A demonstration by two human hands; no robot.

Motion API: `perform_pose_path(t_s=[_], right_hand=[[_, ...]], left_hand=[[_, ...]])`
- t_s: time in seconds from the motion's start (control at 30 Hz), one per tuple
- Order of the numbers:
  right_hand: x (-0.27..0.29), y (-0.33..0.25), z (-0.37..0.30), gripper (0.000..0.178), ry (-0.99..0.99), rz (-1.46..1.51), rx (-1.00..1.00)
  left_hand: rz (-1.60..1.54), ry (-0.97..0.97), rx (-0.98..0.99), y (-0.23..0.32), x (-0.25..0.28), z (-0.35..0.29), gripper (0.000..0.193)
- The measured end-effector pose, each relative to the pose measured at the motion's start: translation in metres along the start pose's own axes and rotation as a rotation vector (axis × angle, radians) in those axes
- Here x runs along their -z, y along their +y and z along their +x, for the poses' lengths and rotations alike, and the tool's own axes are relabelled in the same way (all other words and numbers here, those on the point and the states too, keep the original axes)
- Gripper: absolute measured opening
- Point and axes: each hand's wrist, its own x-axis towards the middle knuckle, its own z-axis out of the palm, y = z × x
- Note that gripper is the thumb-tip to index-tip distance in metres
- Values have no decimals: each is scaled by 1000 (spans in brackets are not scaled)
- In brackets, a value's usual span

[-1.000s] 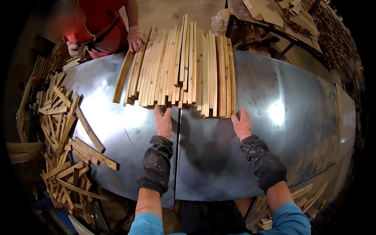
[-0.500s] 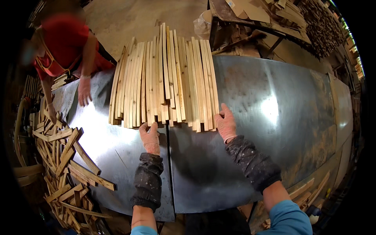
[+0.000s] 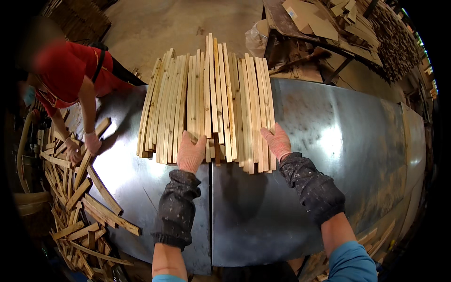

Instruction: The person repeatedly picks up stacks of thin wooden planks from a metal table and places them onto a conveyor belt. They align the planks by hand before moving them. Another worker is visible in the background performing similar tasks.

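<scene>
Pale wooden strips (image 3: 164,110) lie side by side in a broad layer on a metal-topped table (image 3: 300,207), with uneven ends. A few strips rest on top near the middle. My left hand (image 3: 191,151), in a pinkish knit glove, grips strips at the near ends, thumb and finger spread over their tops; its other fingers are hidden. At the right edge of the layer, my gloved right hand (image 3: 277,142) holds the outermost strips, thumb on top and fingers along the side. Dark speckled sleeve covers are on both my forearms.
A co-worker in red (image 3: 75,70) leans over the table at the left, gloved hands at a heap of short wood pieces (image 3: 77,188). A seam (image 3: 211,211) divides the tabletop. Behind stands another table (image 3: 319,37) with cardboard and wood, beside a large stack of strips (image 3: 392,42).
My left hand has moved from the strips' near ends up onto their tops. My right thumb now lies over the edge strips. The co-worker's raised hand has dropped to the wood heap.
</scene>
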Motion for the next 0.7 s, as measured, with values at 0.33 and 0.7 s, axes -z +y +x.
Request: perform_pose_path(t_s=[0.33,0.7], right_hand=[[-14,-10,37,98,62,-76,35],[-17,7,24,66,20,-117,62]], left_hand=[[-87,235,-135,25,-39,72,99],[-29,116,-1,-2,-60,48,88]])
